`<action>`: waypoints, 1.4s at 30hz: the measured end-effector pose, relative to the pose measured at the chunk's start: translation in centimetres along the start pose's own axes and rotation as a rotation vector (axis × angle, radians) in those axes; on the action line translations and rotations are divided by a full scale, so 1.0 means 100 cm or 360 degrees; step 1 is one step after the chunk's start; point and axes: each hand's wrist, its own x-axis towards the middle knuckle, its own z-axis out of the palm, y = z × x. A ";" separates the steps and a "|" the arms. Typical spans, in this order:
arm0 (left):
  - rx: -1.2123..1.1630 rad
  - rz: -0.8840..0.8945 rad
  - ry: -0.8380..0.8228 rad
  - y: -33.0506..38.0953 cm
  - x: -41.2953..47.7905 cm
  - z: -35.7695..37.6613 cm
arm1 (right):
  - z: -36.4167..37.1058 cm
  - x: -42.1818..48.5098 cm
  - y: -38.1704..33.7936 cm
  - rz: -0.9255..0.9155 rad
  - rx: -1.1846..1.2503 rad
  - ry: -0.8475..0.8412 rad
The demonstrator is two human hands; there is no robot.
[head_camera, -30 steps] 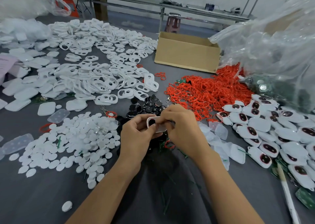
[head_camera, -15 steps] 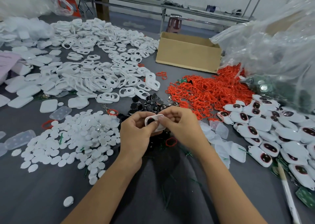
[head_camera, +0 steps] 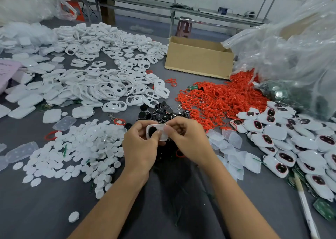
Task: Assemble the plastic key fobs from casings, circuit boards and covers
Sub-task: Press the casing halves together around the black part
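Item: white casing (head_camera: pixel 160 128), dark insert seated at its left end, held above the black parts pile (head_camera: pixel 161 111). I see my left hand (head_camera: pixel 140 148) pinching its left end and my right hand (head_camera: pixel 187 140) pinching its right. Grey table (head_camera: pixel 36 211) lies beneath.

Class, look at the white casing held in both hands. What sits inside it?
A dark round part shows through one opening of the white casing. The left hand and right hand cover the rest, so anything else inside is hidden.
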 end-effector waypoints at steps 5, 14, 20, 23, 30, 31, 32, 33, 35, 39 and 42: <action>-0.0093 -0.0095 0.0044 0.004 -0.001 -0.001 | -0.057 -0.001 0.021 0.0003 -0.0878 0.0528; -0.0071 -0.0135 -0.0163 0.006 -0.005 0.003 | -0.099 -0.023 0.059 0.0641 -0.1292 0.0572; -0.0062 -0.0138 -0.0190 0.007 -0.006 0.003 | -0.101 -0.022 0.059 0.0534 -0.0899 0.0841; -0.0035 -0.0135 -0.0186 0.007 -0.007 0.003 | -0.103 -0.022 0.059 0.0469 -0.0807 0.0899; -0.0069 -0.0167 -0.0186 0.005 -0.007 0.004 | -0.085 -0.004 0.019 -0.0046 -0.0259 0.0978; -0.0078 -0.0170 -0.0190 0.005 -0.007 0.004 | -0.079 0.000 0.012 -0.0109 -0.0225 0.0917; -0.0095 -0.0175 -0.0192 0.004 -0.007 0.004 | -0.072 0.002 0.006 -0.0169 -0.0217 0.0849; -0.0115 -0.0181 -0.0188 0.003 -0.007 0.004 | -0.064 0.003 0.002 -0.0219 -0.0209 0.0780; -0.0150 -0.0195 -0.0164 0.003 -0.006 0.004 | -0.047 0.005 -0.005 -0.0300 -0.0188 0.0644; -0.0206 -0.0220 -0.0151 0.004 -0.006 0.004 | -0.028 0.005 -0.009 -0.0422 -0.0179 0.0395; -0.0254 -0.0244 -0.0151 0.005 -0.005 0.005 | -0.026 0.005 -0.008 -0.0452 -0.0222 0.0287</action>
